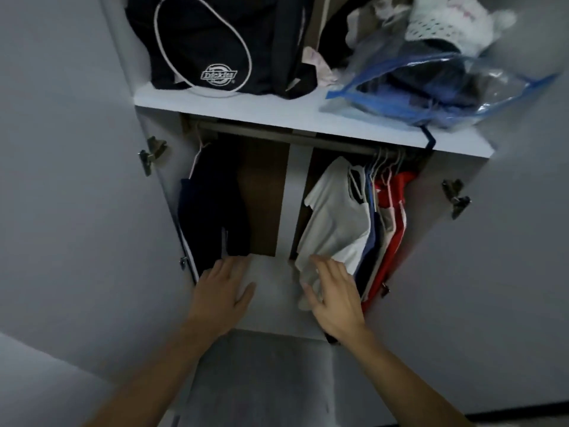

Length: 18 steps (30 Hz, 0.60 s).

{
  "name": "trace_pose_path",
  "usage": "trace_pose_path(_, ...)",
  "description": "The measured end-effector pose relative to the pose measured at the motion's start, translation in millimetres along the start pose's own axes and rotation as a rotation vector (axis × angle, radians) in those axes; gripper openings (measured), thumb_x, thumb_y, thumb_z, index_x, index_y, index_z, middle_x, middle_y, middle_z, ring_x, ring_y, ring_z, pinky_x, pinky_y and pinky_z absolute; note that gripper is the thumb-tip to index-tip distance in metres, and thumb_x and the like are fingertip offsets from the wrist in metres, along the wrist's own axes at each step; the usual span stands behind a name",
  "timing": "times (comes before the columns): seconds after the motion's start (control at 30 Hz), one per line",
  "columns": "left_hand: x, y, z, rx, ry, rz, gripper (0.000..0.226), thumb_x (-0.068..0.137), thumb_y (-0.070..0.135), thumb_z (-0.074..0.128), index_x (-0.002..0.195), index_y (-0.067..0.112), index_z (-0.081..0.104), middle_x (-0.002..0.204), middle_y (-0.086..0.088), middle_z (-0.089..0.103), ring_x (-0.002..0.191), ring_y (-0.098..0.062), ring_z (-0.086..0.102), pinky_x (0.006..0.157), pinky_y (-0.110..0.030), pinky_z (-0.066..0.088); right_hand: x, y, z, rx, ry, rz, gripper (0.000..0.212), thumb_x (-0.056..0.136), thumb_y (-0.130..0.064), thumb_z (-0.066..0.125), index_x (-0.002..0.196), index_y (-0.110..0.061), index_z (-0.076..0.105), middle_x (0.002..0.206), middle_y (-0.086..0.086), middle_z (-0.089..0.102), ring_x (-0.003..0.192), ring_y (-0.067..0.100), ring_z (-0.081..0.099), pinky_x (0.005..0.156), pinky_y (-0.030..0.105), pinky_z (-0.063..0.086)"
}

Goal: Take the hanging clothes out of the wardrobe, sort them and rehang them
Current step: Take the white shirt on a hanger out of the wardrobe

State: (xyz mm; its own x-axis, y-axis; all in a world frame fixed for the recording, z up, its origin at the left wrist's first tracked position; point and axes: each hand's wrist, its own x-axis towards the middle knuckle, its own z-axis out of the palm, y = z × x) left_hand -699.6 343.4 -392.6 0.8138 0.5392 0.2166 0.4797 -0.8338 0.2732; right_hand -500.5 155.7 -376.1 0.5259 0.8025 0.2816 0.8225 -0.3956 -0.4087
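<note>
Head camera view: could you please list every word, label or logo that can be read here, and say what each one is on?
"Dickies", in a round white logo on the black bag on the top shelf.
Nothing else is readable; the hanging clothes show no text.

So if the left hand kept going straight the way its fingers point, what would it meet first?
Most likely the hem of the dark garment hanging at the wardrobe's left end; the left hand's fingertips already sit just below it, though depth is unclear.

Dim grey walls (61, 180) flank white shelf (234, 101).
</note>
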Motion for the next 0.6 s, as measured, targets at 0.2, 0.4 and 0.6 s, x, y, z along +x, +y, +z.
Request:
trace_pose_path(0.2,84,31,30,-0.035,-0.035,0.170,0.064,0.107,0.059,0.025,0.157,0.022,0.042,0.141,-0.004,0.057,0.122,-0.027,0.056,0.092,-0.042,0.052,23,57,-9,-0.041,0.082,0.162,0.055,0.101,-0.052,0.046,0.147,-0.021,0.049,0.143,-0.005,0.055,0.130,0.017,0.049,0.103,0.040,0.047)
trace_pose_path(0.4,167,54,47,0.020,-0.055,0.279,0.062,0.106,0.056,0.032,0.157,0.023,0.042,0.137,-0.002,0.058,0.116,-0.024,0.057,0.087,-0.039,0.050,62,98,-18,-0.047,0.151,0.266,0.055,0.099,-0.048,0.050,0.146,-0.020,0.049,0.143,-0.004,0.054,0.131,0.018,0.048,0.105,0.035,0.044)
trace_pose_path(0.6,225,84,66,-0.027,-0.106,0.340,0.063,0.103,0.056,0.036,0.157,0.024,0.041,0.141,-0.003,0.058,0.122,-0.025,0.056,0.089,-0.040,0.050,87,123,-17,-0.065,0.177,0.349,0.054,0.099,-0.042,0.054,0.148,-0.021,0.047,0.143,-0.004,0.053,0.134,0.018,0.045,0.110,0.037,0.043)
